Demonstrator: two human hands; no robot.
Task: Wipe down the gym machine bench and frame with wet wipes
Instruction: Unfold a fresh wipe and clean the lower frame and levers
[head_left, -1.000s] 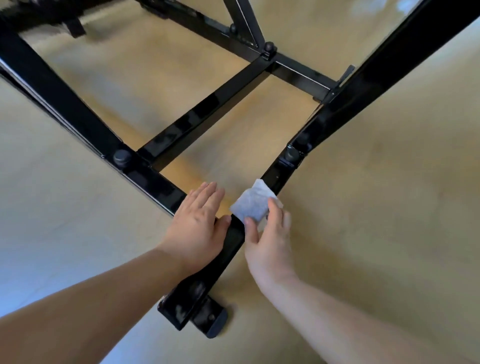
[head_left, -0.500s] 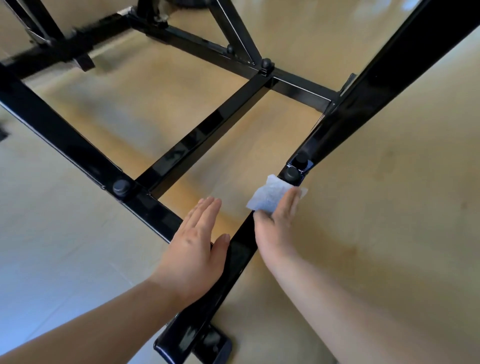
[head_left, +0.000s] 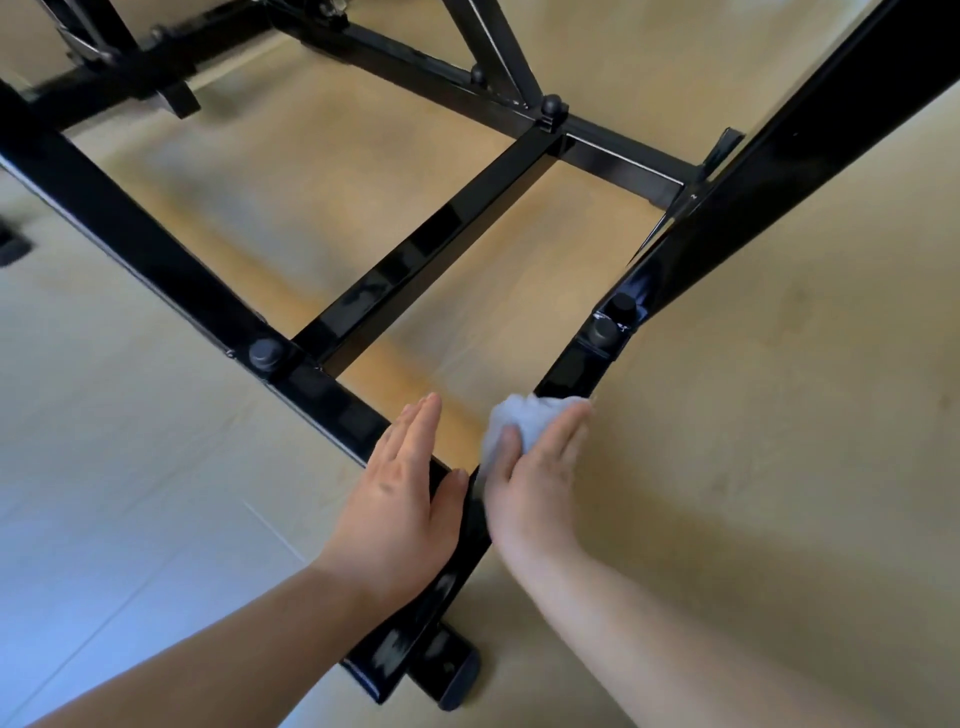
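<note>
The right hand (head_left: 535, 483) slid the wet wipe (head_left: 519, 421) up the black bar (head_left: 571, 371) to the round bolts (head_left: 605, 330), then back down, and the wipe is now bunched up.

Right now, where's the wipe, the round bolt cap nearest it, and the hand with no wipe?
wet wipe (head_left: 522, 418): head view, on its bunched white middle.
bolt cap (head_left: 604, 328): head view, on its round top.
left hand (head_left: 400, 501): head view, on the back of the hand.

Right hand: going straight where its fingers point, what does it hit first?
Probably the nearer round bolt cap on the frame bar. The right hand holds the wet wipe on that bar and points along it; only bare bar lies between, though depth is unclear.
</note>
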